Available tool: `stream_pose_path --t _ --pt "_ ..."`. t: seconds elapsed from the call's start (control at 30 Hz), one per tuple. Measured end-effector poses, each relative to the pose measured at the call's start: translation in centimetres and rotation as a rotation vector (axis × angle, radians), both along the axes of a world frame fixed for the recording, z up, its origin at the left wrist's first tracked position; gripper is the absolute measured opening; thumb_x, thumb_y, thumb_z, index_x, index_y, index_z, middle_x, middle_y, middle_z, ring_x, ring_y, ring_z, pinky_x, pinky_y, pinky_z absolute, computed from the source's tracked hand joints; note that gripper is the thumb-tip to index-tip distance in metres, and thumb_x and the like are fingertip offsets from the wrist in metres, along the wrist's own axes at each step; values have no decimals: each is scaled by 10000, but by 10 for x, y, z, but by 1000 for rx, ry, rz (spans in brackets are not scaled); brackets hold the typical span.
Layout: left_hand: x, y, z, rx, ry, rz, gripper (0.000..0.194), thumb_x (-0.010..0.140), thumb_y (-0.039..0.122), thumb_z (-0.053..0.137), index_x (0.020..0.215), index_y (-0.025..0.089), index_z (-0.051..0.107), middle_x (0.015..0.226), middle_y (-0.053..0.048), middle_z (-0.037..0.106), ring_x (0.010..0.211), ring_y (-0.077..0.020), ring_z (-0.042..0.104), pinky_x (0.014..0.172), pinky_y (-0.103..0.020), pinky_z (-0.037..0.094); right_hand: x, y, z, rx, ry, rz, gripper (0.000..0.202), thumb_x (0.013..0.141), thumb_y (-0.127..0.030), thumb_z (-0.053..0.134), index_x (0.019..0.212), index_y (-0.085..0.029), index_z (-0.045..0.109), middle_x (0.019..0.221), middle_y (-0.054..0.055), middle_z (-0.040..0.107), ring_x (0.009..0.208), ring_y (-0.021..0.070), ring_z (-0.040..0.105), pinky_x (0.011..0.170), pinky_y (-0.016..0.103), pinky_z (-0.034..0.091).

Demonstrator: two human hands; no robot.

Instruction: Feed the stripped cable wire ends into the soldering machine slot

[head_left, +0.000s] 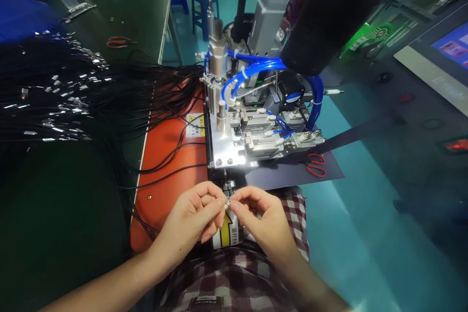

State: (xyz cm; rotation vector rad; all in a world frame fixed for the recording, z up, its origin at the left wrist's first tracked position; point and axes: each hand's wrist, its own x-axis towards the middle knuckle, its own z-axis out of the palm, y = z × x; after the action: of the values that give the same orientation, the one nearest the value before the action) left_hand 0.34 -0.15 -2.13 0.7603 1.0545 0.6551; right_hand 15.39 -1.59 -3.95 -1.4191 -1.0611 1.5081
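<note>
Fine wires [228,202] are pinched by the left hand [192,217] and right hand [266,215]; likely light, bendable, best gripped near their ends.

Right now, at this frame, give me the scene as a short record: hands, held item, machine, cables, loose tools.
Left hand: thumb and finger pinched at a tiny piece
Right hand: pinched at the same piece, facing the left
Held item: too small to identify
Machine: metal, with blue tubes, beyond the hands
Cables: black, heaped at left; some cross an orange surface
Loose tools: red-handled pliers on the green table; another red-handled tool beside the machine
</note>
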Motion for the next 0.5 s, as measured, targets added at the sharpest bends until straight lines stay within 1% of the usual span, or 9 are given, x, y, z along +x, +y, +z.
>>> stream_pose_path --t 0.13,0.33,0.5 --pt "0 -1 -1 17 5 -6 182 852 317 565 792 159 499 503 72 511 352 -21 299 389 -188 201 -1 1 -1 -23 33 5 141 747 -293 644 710 -159 625 583 -18 510 507 98 398 441 208 340" --pt "1 -1 -2 45 26 -22 189 866 327 548 790 163 493 504 75 503 358 -24 302 391 -188 210 -2 3 2 35 2 1 112 750 -250 612 678 -166 594 599 -17 522 537 109 415 475 222 354" --pt "1 -1 -2 37 26 -8 201 854 339 559 786 165 486 512 69 514 350 -23 301 389 -191 201 -2 3 2 46 2 1 107 751 -260 623 695 -170 610 609 -12 542 545 117 436 486 229 376"
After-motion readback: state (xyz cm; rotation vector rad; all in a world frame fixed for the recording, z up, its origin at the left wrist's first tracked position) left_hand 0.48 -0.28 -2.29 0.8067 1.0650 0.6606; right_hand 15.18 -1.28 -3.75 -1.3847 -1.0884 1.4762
